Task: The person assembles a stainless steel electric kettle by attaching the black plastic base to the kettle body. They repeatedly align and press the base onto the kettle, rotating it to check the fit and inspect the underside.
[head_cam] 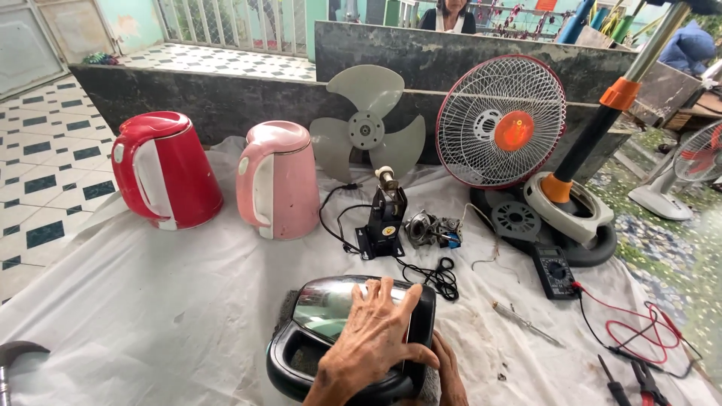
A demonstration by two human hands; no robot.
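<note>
Head view: a person works over a white sheet (188, 316) spread on the floor, looking down at both hands.
Held thing: a black and chrome kettle (342, 338) lies on its side at the near edge of the sheet, handle toward the person.
Left hand (372, 338): fingers spread wide and pressed flat over the kettle's shiny body, gripping it from above.
Right hand (449, 376): mostly hidden behind the kettle; it seems to brace the base end, but I cannot tell how its fingers are set.
Slip risk: the chrome wall is smooth and round, so the kettle could roll or twist out from under the flat palm.
Snag risk: a black cable (440, 278) lies just beside the kettle and could catch on it and tug the small black motor (385, 222).
Nearby tools: a multimeter (554, 271) with red leads (639, 327) and pliers (647, 383) lie to the right, where an elbow could sweep them.
Standing things: a red kettle (165, 169) and a pink kettle (278, 180) stand well apart, out of harm.
</note>
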